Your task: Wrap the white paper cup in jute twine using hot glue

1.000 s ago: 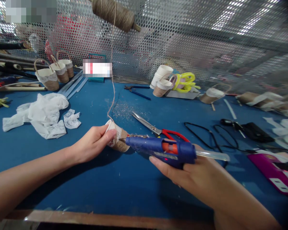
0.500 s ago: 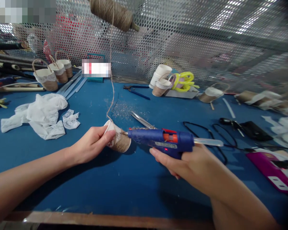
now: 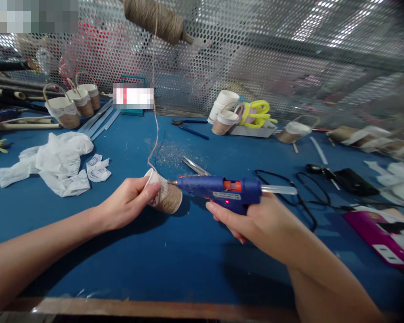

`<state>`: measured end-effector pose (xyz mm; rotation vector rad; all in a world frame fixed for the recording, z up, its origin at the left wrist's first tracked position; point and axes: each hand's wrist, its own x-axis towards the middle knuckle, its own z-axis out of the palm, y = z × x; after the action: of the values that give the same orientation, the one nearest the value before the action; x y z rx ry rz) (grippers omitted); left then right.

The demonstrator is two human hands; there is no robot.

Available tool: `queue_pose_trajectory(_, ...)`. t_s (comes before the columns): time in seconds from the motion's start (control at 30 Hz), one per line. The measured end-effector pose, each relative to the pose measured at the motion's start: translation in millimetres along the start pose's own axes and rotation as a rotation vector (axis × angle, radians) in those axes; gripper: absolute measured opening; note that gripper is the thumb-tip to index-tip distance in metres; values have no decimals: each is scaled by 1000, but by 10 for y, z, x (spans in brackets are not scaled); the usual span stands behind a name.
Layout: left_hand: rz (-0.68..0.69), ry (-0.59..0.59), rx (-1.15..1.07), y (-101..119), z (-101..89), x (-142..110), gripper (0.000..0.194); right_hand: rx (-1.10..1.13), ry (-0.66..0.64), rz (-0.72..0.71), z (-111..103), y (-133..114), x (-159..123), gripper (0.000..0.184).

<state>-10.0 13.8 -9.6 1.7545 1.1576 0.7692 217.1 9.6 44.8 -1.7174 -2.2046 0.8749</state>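
Note:
My left hand (image 3: 131, 201) is closed on a small paper cup (image 3: 171, 198) wrapped in brown twine, tilted, with its white rim toward the upper left. The thumb presses on the cup's side. A strand of twine (image 3: 155, 121) runs down to the cup from a spool (image 3: 155, 20) hanging above. My right hand (image 3: 249, 217) grips a blue hot glue gun (image 3: 218, 188), its red light lit and a clear glue stick (image 3: 279, 189) out of its back. The nozzle points left and is at the cup's upper side; whether it touches I cannot tell.
Scissors (image 3: 195, 165) lie just behind the glue gun, pliers (image 3: 191, 128) farther back. White lace (image 3: 63, 161) is heaped at left, near several little handled baskets (image 3: 65, 114). A black cord (image 3: 299, 190) and a magenta power strip (image 3: 377, 237) lie at right. Perforated metal (image 3: 256, 54) stands behind.
The glue gun in my right hand has moved slightly left and tilted, its nozzle now farther along the cup's upper side. My left hand and the cup have barely moved.

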Motion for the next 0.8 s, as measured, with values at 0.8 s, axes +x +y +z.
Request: queue_pose_trajectory(0.8, 14, -5, 6, 21, 0, 1, 38, 89, -15, -21, -7, -30, -9, 29)
